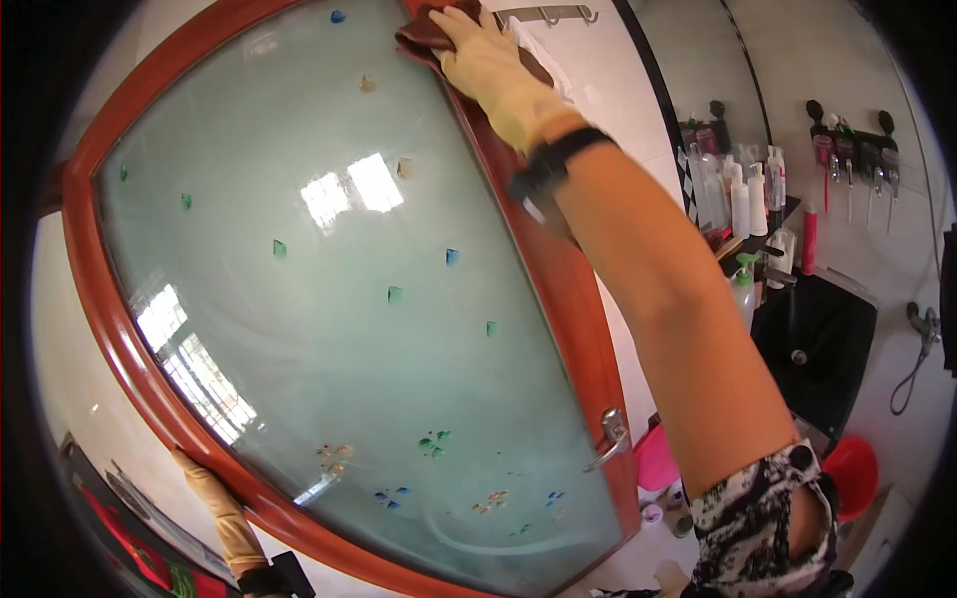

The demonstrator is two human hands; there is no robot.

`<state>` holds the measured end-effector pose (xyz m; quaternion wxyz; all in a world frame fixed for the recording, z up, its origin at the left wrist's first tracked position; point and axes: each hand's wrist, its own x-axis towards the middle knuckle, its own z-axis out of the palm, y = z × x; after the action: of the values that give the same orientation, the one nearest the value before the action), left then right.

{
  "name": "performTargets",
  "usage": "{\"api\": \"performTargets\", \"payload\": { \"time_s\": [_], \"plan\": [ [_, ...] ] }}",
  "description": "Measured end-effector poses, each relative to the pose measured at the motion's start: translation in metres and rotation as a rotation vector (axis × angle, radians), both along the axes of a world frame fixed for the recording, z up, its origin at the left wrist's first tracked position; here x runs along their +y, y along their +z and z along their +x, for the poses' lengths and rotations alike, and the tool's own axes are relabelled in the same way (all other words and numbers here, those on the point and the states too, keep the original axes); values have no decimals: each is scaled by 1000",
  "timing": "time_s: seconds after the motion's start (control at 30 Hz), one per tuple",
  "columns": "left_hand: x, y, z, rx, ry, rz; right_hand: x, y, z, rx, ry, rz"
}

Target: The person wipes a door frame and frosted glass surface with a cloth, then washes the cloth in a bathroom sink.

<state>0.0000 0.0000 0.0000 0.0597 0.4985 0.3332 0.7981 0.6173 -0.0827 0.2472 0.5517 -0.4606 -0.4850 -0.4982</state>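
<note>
A door with a red-brown wooden frame [546, 264] and a frosted glass pane [329, 329] fills most of the view. Small coloured shapes dot the glass. High on the frame's right-hand stile, my right hand [488, 72], in a pale yellow rubber glove, presses a dark brown cloth [424, 38] against the wood. Its fingers lie over the cloth, which is partly hidden beneath them. At the lower left, my left hand [217, 503], gloved the same way, grips the outer edge of the door frame. Most of its fingers are hidden.
A metal lever handle [610, 439] sticks out low on the door's right side. Beyond my right arm are a black sink [812, 334], a shelf of bottles [750, 199], hanging toothbrushes [847, 169] and a red basin [852, 478]. A hook rail [548, 14] is on the wall.
</note>
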Motion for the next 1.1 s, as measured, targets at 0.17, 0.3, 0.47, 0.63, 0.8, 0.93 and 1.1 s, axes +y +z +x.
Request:
{"api": "performTargets", "payload": {
  "time_s": [0.17, 0.3, 0.47, 0.63, 0.8, 0.93, 1.1],
  "plan": [
    [-12, 10, 7, -21, -151, -64, -23, -215, -21, -96, 181, -53],
    [-24, 11, 7, -68, -115, -6, -60, -449, -38, 125, 291, -512],
    [-20, 6, 7, -8, -194, -62, -60, -447, -27, 119, 248, -532],
    [-25, 2, 3, -93, -248, -52, -37, -214, -28, -94, 120, -128],
    [-16, 9, 35, -10, 16, -9, 10, -20, -12, -59, -55, 212],
    [-36, 4, 3, -202, -80, -108, 3, -20, -93, -29, -130, 87],
    [-22, 12, 55, 16, 47, -143, 16, -72, -53, -350, 68, 183]
  ]
}}
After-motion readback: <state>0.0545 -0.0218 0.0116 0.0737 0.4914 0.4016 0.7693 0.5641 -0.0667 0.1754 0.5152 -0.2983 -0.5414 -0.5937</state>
